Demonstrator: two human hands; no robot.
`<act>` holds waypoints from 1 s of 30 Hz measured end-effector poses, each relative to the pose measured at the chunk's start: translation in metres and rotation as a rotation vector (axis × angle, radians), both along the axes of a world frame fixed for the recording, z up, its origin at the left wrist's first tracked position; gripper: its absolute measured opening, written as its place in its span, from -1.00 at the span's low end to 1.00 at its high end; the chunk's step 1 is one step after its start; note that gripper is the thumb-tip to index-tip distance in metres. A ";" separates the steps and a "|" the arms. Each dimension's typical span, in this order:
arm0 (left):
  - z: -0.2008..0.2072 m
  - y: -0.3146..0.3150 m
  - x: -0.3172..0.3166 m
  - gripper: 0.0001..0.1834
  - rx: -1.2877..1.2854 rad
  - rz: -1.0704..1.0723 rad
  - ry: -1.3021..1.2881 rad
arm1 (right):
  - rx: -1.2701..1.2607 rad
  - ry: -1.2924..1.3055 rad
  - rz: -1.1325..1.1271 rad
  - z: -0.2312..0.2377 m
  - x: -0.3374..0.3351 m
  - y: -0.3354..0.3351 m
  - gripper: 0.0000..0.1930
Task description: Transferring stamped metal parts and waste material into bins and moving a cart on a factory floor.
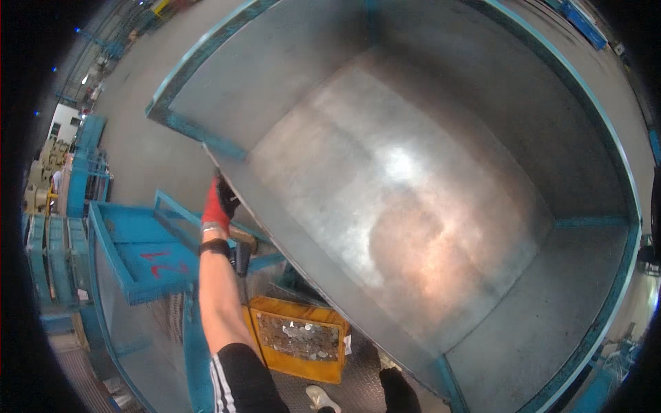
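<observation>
My left hand [222, 201], in a red and black glove, is at the left end of a large sheet-metal bin's [323, 131] near side panel [303, 234]. Its fingers appear closed over the panel's thin edge, though they are partly hidden. The bin has a blue frame round its rim, and light glares off its bare inner floor. A black band circles my left wrist, and my forearm rises from a black sleeve with white stripes. My right hand is not in view.
A yellow crate [296, 368] of small flat metal pieces stands below the panel, near my shoe [321, 398]. A blue metal frame [148, 275] with red marks stands left of my arm. Machines [51, 172] line the far left.
</observation>
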State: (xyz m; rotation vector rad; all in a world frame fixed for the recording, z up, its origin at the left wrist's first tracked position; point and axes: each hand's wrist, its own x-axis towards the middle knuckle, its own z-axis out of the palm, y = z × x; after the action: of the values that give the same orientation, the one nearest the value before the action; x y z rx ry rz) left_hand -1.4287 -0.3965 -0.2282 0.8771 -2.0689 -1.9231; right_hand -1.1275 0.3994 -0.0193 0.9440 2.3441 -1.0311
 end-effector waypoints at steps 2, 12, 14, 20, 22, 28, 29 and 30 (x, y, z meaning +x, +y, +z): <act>0.012 -0.010 -0.005 -0.37 0.269 0.166 -0.101 | 0.013 0.003 -0.020 0.000 0.010 0.004 -0.08; 0.002 -0.050 -0.025 -0.56 -0.113 0.415 -0.283 | -0.016 -0.058 -0.177 0.005 0.001 -0.028 0.07; 0.011 -0.101 -0.011 -0.60 -0.213 0.265 -0.155 | -0.095 -0.044 -0.097 -0.013 0.019 -0.012 0.06; 0.020 -0.017 -0.002 -0.51 -0.121 0.159 -0.210 | -0.115 0.056 -0.257 -0.003 0.007 -0.013 -0.04; 0.027 -0.012 0.001 -0.53 -0.096 0.206 -0.269 | 0.026 0.096 -0.041 -0.026 0.027 0.014 -0.12; 0.036 0.097 0.062 -0.30 0.565 0.181 -0.238 | -0.223 0.222 -0.314 -0.022 0.012 0.012 -0.20; 0.034 0.140 0.070 -0.35 0.394 0.190 -0.201 | -0.122 0.173 -0.213 -0.020 0.009 0.012 -0.22; 0.029 0.182 0.077 -0.40 0.238 0.186 -0.166 | -0.109 0.158 -0.214 -0.014 0.004 0.006 -0.22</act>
State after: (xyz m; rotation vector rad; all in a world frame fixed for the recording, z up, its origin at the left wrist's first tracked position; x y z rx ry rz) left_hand -1.3520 -0.2144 -0.1994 1.2720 -1.7867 -2.0837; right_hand -1.1238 0.4052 -0.0329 1.1268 2.3202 -1.3490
